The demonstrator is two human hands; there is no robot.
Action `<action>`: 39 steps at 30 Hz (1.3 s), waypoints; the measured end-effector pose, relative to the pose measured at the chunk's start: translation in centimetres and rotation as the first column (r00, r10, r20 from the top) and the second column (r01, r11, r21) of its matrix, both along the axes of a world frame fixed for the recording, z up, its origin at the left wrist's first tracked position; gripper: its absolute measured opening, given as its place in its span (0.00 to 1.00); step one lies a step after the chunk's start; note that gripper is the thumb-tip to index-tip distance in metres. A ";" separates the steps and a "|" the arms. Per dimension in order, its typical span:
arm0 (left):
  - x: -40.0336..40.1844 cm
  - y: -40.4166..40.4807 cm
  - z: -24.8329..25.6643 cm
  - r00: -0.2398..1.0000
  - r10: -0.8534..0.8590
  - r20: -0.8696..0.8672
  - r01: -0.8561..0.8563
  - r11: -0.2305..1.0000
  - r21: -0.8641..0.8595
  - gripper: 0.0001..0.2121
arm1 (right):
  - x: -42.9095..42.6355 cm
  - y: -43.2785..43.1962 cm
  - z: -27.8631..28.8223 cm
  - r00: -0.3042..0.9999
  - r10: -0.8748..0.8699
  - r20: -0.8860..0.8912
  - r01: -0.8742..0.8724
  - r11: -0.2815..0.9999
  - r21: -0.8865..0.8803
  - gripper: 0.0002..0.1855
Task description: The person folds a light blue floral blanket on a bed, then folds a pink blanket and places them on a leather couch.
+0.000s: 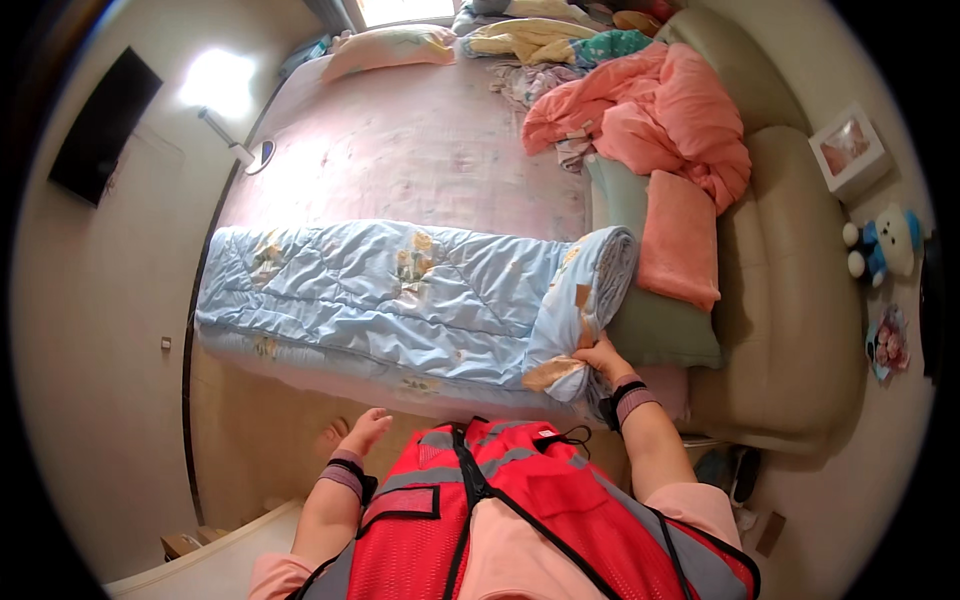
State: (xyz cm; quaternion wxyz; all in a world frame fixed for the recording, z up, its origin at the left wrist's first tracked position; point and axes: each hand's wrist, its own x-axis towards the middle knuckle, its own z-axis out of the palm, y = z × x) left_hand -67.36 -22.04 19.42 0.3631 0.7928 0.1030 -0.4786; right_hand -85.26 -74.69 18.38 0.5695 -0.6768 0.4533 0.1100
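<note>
A light blue quilted comforter with yellow flower prints [352,292] lies in a long folded strip across the near part of the bed. Its right end is rolled or folded over into a thick bundle. My right hand [604,358] grips the near corner of that bundle, with the fingertips partly hidden by the fabric. My left hand [367,430] hangs over the floor just off the bed's near edge, touching nothing, its fingers partly bent. Beyond the comforter, a pale pink sheet [420,157] covers the mattress.
Right of the bundle lie a green pillow [667,326], a folded coral blanket [679,240] and a bunched coral comforter [660,112], against a padded headboard [780,300]. A lit lamp [240,154] stands on the far left. A patterned pillow [397,49] lies at the far end.
</note>
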 end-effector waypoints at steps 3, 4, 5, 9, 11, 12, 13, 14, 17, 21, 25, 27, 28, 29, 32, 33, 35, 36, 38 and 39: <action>0.4 1.8 -0.9 0.999 0.034 -0.023 -0.034 0.999 -0.004 0.26 | 5.2 2.4 3.1 0.994 0.034 0.102 -0.034 0.999 0.001 0.53; 0.6 2.7 -1.1 0.998 0.055 -0.034 -0.054 0.999 0.003 0.26 | 7.4 3.7 3.9 0.991 0.068 0.115 -0.069 0.998 0.005 0.52; 0.7 3.3 -1.5 0.997 0.066 -0.039 -0.066 0.998 -0.008 0.26 | 9.6 4.7 5.1 0.987 0.096 0.127 -0.097 0.995 0.001 0.51; 1.9 6.5 -2.9 0.991 0.124 -0.042 -0.126 0.991 -0.040 0.25 | 18.0 10.8 7.6 0.946 0.222 0.238 -0.237 0.971 0.035 0.52; 2.4 8.6 -3.5 0.987 0.158 -0.044 -0.160 0.986 -0.053 0.25 | 22.0 14.8 8.1 0.896 0.281 0.345 -0.331 0.939 0.095 0.53; 2.6 9.9 -4.0 0.984 0.169 -0.057 -0.170 0.985 -0.025 0.24 | 23.9 16.9 8.7 0.864 0.281 0.419 -0.396 0.891 0.220 0.54; 3.0 11.0 -4.5 0.981 0.180 -0.069 -0.180 0.984 0.003 0.23 | 25.4 18.7 9.5 0.852 0.254 0.458 -0.444 0.813 0.376 0.55; 3.3 11.6 -4.7 0.979 0.188 -0.077 -0.189 0.982 0.001 0.23 | 26.1 20.0 11.7 0.886 0.185 0.425 -0.438 0.637 0.634 0.55; 4.5 13.5 -5.9 0.973 0.215 -0.085 -0.213 0.977 0.029 0.22 | 27.6 20.8 6.8 0.753 0.415 0.511 -0.553 0.820 0.150 0.42; 7.2 12.3 -6.5 0.972 0.226 -0.071 -0.226 0.974 0.007 0.20 | 22.3 17.1 0.1 0.889 0.388 0.244 -0.377 0.922 -0.091 0.30; 11.5 7.0 -7.0 0.980 0.194 0.048 -0.180 0.961 -0.211 0.20 | 14.4 13.2 -3.7 0.938 0.344 0.032 -0.337 0.932 -0.132 0.29; 12.8 5.2 -7.5 0.964 0.167 0.207 -0.110 0.959 -0.261 0.23 | 13.4 13.9 -2.7 0.940 0.340 -0.033 -0.341 0.934 -0.110 0.29; 13.5 4.2 -8.0 0.952 0.162 0.258 -0.087 0.956 -0.279 0.25 | 13.0 14.2 -2.1 0.954 0.289 -0.078 -0.296 0.951 -0.086 0.29; 14.2 2.9 -8.6 0.952 0.169 0.256 -0.092 0.953 -0.289 0.26 | 12.5 14.3 -1.6 0.965 0.230 -0.128 -0.241 0.968 -0.072 0.28; 16.0 -2.7 -8.0 0.863 -0.075 0.500 0.136 0.987 -0.086 0.30 | 9.9 13.5 -2.1 0.977 0.118 -0.175 -0.102 0.990 0.100 0.27; 16.4 -3.6 -8.1 0.867 -0.060 0.494 0.118 0.989 -0.088 0.30 | 9.7 13.9 -1.9 0.974 0.135 -0.182 -0.118 0.988 0.100 0.27; 17.2 -5.0 -7.9 0.916 -0.051 0.397 0.108 0.987 -0.121 0.32 | 9.7 14.9 -1.4 0.983 0.023 -0.180 0.016 0.976 0.215 0.26; 17.3 -5.7 -8.0 0.920 -0.044 0.390 0.098 0.988 -0.120 0.32 | 9.7 15.1 -1.3 0.982 0.032 -0.188 0.009 0.976 0.217 0.26; 17.3 -6.8 -7.8 0.950 -0.062 0.305 0.053 0.998 0.037 0.34 | 9.6 15.6 -1.2 0.980 -0.002 -0.197 0.050 0.970 0.240 0.25; 17.1 -8.1 -6.5 0.949 -0.090 0.301 0.086 0.996 0.025 0.32 | 9.3 15.6 -1.6 0.978 -0.002 -0.207 0.053 0.969 0.240 0.25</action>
